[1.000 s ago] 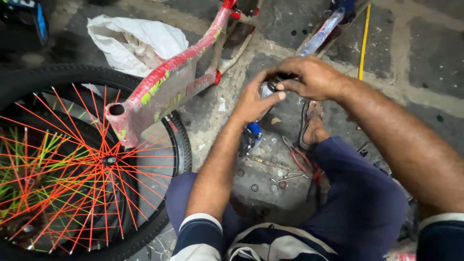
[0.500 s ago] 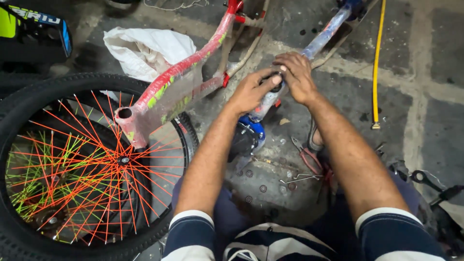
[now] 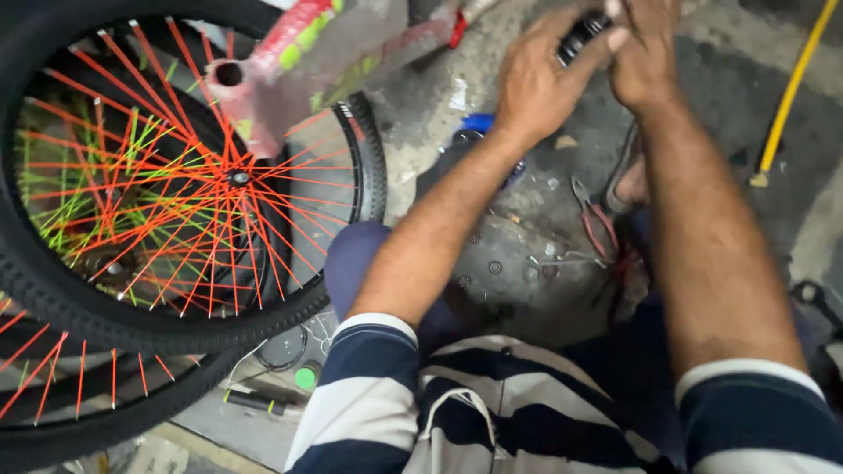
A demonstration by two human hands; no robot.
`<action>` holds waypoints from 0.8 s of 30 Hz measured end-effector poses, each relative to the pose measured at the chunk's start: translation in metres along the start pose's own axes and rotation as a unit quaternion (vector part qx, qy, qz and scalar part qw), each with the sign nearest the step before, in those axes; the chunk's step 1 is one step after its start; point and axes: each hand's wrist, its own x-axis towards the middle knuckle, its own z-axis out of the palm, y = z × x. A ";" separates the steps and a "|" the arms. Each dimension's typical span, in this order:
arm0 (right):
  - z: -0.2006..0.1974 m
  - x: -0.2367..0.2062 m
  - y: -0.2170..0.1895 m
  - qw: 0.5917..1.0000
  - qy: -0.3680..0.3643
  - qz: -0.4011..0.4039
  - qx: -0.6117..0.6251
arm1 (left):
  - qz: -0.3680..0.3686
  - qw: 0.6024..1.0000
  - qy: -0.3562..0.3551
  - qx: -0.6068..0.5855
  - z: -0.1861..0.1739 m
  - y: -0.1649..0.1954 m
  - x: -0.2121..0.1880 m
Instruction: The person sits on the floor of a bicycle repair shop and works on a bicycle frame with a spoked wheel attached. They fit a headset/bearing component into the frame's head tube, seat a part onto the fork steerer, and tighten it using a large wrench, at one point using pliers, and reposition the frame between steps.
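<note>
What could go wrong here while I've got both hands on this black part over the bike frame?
Both hands, left hand and right hand, grip the small black part at the frame's top edge, so a slip could pinch fingers. Small washers and red-handled pliers lie loose on the floor by your foot; you could kick or lose them. The wheel with orange spokes leans close beside your left knee and might get knocked.

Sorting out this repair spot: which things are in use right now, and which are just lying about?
In use:
- left hand and right hand, both gripping a small black part

Lying about:
- wheel with orange spokes
- pink bike frame
- red-handled pliers
- yellow hose
</note>
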 end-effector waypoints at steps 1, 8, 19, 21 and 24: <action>-0.003 0.002 -0.004 1.000 -0.011 0.015 -0.003 | -0.049 0.989 -0.090 -0.107 -0.006 -0.005 0.007; -0.007 0.028 -0.019 0.999 -0.007 -0.026 -0.040 | 0.067 0.967 -0.242 -0.044 -0.026 -0.020 0.046; -0.016 0.026 -0.031 0.999 0.004 -0.002 -0.035 | 0.031 0.945 -0.311 -0.093 -0.036 0.005 0.063; -0.016 0.027 -0.033 0.999 0.010 -0.010 -0.030 | 0.001 0.965 -0.259 -0.031 -0.035 0.006 0.058; -0.016 0.029 -0.035 1.000 0.017 -0.005 -0.025 | -0.083 0.899 -0.328 -0.278 -0.040 0.000 0.057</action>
